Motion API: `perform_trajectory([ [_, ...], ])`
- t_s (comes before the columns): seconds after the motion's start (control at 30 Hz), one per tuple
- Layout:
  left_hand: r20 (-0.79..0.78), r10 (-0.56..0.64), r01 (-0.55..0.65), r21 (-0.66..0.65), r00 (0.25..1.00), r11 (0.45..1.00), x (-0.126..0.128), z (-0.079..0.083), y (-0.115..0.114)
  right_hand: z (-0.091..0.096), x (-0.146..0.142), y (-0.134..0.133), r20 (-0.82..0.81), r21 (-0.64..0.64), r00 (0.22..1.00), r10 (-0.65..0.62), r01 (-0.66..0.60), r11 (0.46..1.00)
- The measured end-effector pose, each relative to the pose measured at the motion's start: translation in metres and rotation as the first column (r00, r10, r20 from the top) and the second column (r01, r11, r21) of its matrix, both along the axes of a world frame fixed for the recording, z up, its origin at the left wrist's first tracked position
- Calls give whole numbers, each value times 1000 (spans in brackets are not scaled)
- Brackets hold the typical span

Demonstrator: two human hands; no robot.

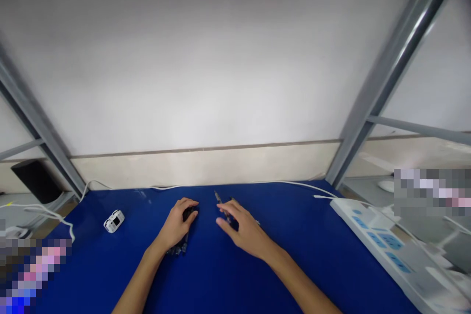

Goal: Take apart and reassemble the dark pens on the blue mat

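Head view. Both hands over the blue counter [206,279], set apart from each other, forearms reaching in from the near side.

Left hand [176,225]: fingers curved, thumb and fingertips near each other with a small gap showing. Below it, a cluster of dark pens [178,249], ends jutting out on the near side, much of their length hidden by the hand. Firm hold or mere cover: cannot tell. The arched palm probably serves to keep them together and stop them rolling.

Right hand [245,228]: thumb and forefinger spread, a gap between. One pen [218,197] runs past the fingertips, its far end pointing toward the wall [206,167]. Gripped or only touched: cannot tell. Such a loose, fingertip posture would suit a slim barrel. Something more shows in part beyond the knuckles; too hidden to name.

Surroundings: small white device [114,221] on the counter, left of the left hand, well apart from the pens. White cable [294,183] along the back edge, perhaps routed there to spare the working area. Power strip [386,260] along the right edge, apparently set aside from the hands' reach for the same reason.
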State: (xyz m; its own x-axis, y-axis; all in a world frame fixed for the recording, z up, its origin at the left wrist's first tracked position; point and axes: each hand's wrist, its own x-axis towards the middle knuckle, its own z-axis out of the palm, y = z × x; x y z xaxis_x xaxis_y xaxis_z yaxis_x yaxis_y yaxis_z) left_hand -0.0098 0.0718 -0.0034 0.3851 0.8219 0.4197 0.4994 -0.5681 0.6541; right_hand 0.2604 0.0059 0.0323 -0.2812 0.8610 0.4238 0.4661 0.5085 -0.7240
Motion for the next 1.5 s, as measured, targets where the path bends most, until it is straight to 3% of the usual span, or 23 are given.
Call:
perform_trajectory([
  [0.1,1,3,-3,1,1000,1000,1,2,-1,2,-10,-14,249,63,966,61,-79,995],
  [0.23,0,9,-9,-6,1000,1000,2,5,-3,4,-13,-14,308,137,949,64,-111,984],
  [0.33,-22,3,-3,-7,1000,1000,3,7,-5,-5,4,3,327,256,929,-174,90,962],
  [0.47,-49,-21,21,-1,999,1000,2,6,-4,-27,37,27,379,382,767,-518,380,842],
  [0.53,-45,-22,23,10,999,1000,1,4,-3,-32,46,33,419,371,751,-510,371,852],
  [0.6,-44,-20,21,17,999,1000,1,1,-2,-29,46,33,398,361,784,-476,343,867],
  [0.77,-48,-2,3,38,999,999,0,0,-1,-8,33,23,165,360,911,-379,302,883],
  [0.93,10,73,-73,92,997,993,1,3,-1,0,29,14,72,309,938,-339,302,902],
  [1.17,181,136,-150,64,974,987,8,22,-12,0,20,8,196,319,931,-308,236,918],
  [1.27,245,74,-74,-10,967,997,18,35,-27,-2,13,6,297,335,919,-260,154,929],
  [1.4,244,-118,139,-68,963,988,32,40,-41,-7,5,4,415,275,896,-158,42,961],
  [1.5,148,-124,134,-61,981,989,35,39,-44,-8,2,2,460,232,884,-84,-29,972],
])
